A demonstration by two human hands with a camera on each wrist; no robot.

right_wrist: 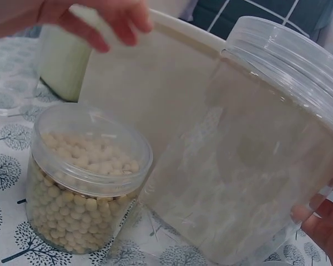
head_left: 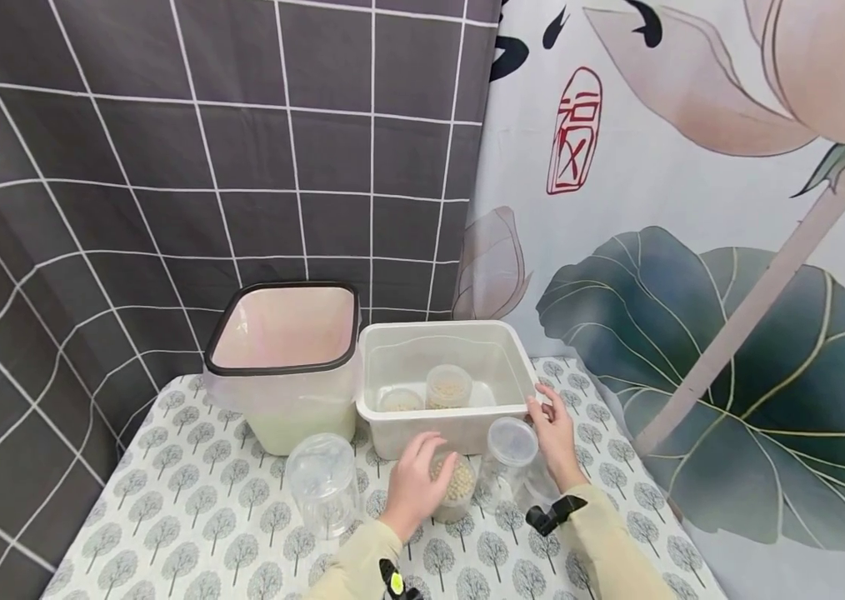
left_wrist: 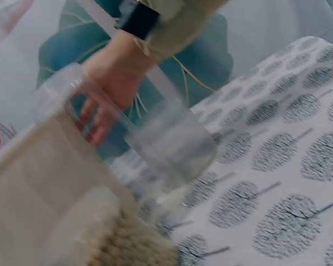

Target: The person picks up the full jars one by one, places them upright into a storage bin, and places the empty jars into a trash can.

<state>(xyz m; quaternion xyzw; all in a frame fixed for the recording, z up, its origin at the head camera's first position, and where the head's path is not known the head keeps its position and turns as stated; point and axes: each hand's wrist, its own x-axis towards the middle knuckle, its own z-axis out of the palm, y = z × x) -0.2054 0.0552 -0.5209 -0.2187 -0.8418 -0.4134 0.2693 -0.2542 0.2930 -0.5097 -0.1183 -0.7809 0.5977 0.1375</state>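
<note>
A clear lidded jar of pale round beans (head_left: 460,486) stands on the table in front of the white bin. My left hand (head_left: 417,483) hovers at its left side, fingers loosely bent; the right wrist view shows these fingers above the jar and apart from it. Right of the beans is a clear jar (head_left: 510,450) with no beans visible inside. My right hand (head_left: 553,433) is beside that jar, its fingers near the right corner of the white bin (head_left: 422,429). Whether the fingertips touch the rim or jar is hard to tell. The left wrist view is blurred.
Inside the white bin sit two jars of beans (head_left: 448,387). A tall pale bucket (head_left: 302,417) with a black rim stands left of it. Another clear jar (head_left: 323,487) stands in front of the bucket. A tree-patterned cloth (head_left: 220,525) covers the table.
</note>
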